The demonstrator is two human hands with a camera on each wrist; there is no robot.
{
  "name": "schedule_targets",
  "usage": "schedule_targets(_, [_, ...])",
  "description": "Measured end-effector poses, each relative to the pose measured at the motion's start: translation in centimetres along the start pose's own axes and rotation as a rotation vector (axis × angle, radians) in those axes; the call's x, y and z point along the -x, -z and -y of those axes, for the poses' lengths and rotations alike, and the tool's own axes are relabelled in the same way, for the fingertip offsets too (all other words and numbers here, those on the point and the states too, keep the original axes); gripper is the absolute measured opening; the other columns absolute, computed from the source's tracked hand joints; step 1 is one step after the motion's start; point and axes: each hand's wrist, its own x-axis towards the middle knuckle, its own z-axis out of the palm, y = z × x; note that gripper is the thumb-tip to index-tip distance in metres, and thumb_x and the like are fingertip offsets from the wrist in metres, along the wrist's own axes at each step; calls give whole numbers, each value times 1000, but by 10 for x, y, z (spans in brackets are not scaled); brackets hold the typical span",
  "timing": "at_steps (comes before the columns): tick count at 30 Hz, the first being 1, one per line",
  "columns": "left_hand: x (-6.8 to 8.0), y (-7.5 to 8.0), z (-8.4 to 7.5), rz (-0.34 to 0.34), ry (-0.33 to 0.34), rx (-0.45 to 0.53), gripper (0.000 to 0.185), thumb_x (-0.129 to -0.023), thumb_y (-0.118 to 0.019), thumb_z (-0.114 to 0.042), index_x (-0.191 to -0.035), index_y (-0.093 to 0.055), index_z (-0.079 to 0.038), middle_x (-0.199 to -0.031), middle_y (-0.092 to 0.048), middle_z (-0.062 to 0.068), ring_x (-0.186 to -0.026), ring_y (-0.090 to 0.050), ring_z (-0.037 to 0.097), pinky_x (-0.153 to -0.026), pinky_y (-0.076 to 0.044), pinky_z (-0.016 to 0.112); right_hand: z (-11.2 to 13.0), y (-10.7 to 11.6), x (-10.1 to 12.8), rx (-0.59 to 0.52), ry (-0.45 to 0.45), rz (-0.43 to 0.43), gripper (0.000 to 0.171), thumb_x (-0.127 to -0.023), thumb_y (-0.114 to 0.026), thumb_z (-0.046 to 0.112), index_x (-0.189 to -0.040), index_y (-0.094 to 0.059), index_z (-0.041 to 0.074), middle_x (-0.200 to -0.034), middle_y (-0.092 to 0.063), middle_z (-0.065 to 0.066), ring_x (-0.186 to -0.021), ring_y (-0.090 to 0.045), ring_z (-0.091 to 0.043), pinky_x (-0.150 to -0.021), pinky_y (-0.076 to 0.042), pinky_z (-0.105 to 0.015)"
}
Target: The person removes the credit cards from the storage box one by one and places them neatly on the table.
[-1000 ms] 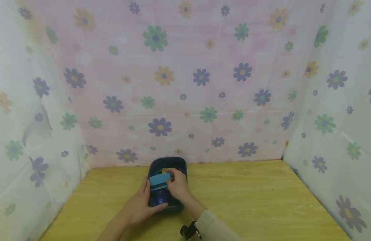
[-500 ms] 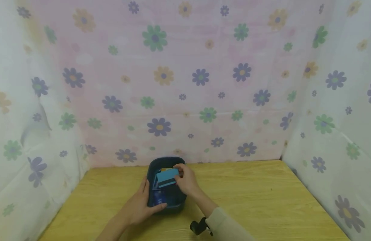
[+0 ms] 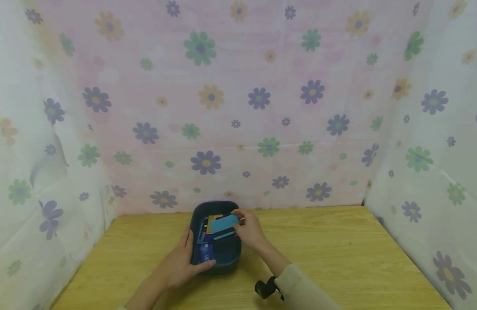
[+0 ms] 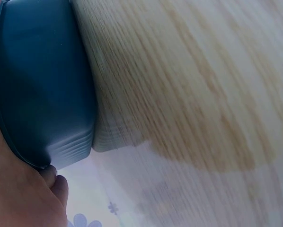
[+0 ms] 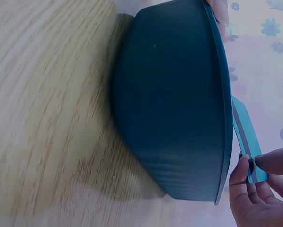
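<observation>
A dark teal plastic tub (image 3: pixel 222 258) stands on the wooden table (image 3: pixel 331 258) near the back wall, with several cards inside (image 3: pixel 205 254). My left hand (image 3: pixel 184 262) grips the tub's left front rim, thumb over the edge; the tub's outer wall (image 4: pixel 42 90) fills the left wrist view. My right hand (image 3: pixel 250 230) pinches a light blue card with a dark stripe (image 3: pixel 224 226) just above the tub's right rim. In the right wrist view the card (image 5: pixel 248 142) sticks out past the tub's wall (image 5: pixel 174 104), pinched by my fingertips (image 5: pixel 255 175).
Flowered cloth (image 3: pixel 238 107) hangs on three sides of the table. A small black camera mount (image 3: pixel 266 287) sits on my right wrist. Bare wood lies to the right of the tub and along the front edge.
My right hand has carried the blue card to the right, from over the tub's middle to its right rim, and tilted it. More cards show inside the tub. The left hand has stayed put.
</observation>
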Motion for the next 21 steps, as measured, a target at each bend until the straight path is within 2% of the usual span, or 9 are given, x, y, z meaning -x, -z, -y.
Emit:
schedule_targets(9, [0,0,1,-3,-4,-16,132,-80,-60,-85,-160,-9,7,-170,-1,23,-144,-36,51,-109,-42,61,-4,12,2,-10,-4,5,34,-94,-59,-12,-128,-62,-7,-109,-62,-21,-84,-64,-24,-64,-59,-34])
schedule_targets(16, [0,0,1,-8,-21,-13,131,-80,-61,-84,-160,-12,7,-170,-1,23,-144,-36,51,-109,-41,61,-8,17,2,-22,-25,1,35,-96,-57,-11,-130,-61,-6,-110,-60,-21,-87,-64,-26,-73,-59,-56])
schedule_targets(21, [-1,-1,1,-14,-16,-18,133,-79,-60,-85,-160,-11,7,-170,0,23,-144,-36,50,-110,-41,60,-11,21,1,-18,-8,4,36,-95,-57,-12,-131,-60,-7,-110,-61,-23,-87,-66,-26,-70,-60,-53])
